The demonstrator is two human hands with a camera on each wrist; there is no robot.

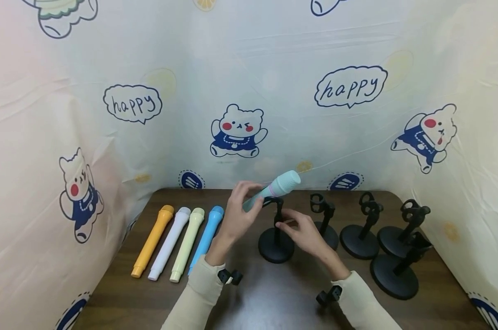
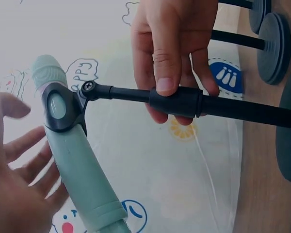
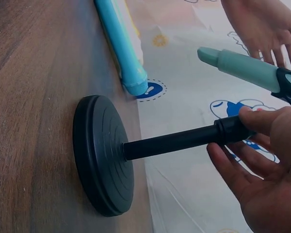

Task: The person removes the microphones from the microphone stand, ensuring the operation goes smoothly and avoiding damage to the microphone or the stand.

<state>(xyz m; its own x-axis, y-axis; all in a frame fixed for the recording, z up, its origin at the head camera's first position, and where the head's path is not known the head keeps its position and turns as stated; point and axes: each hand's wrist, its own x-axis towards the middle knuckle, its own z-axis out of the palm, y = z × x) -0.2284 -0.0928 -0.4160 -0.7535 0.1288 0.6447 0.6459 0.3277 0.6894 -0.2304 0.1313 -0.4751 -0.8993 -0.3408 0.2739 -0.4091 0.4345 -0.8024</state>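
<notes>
A mint-green toy microphone (image 1: 283, 183) sits tilted in the ring clip (image 2: 63, 108) of a black desktop microphone stand (image 1: 276, 245). My left hand (image 1: 240, 213) is beside the microphone; in the left wrist view its fingers (image 2: 31, 167) are spread, with the thumb apart from it. Whether a fingertip touches the microphone's far side is hidden. My right hand (image 1: 304, 231) pinches the thick collar (image 2: 177, 101) on the stand's pole between thumb and fingers. The stand's round base (image 3: 104, 155) rests on the table.
Orange (image 1: 153, 240), white (image 1: 169, 243), pale yellow (image 1: 188, 245) and blue (image 1: 207, 236) microphones lie side by side at the left. Several black stands, including one at the near right (image 1: 395, 275), stand on the wooden table (image 1: 269, 298). A printed cloth (image 1: 281, 123) hangs behind.
</notes>
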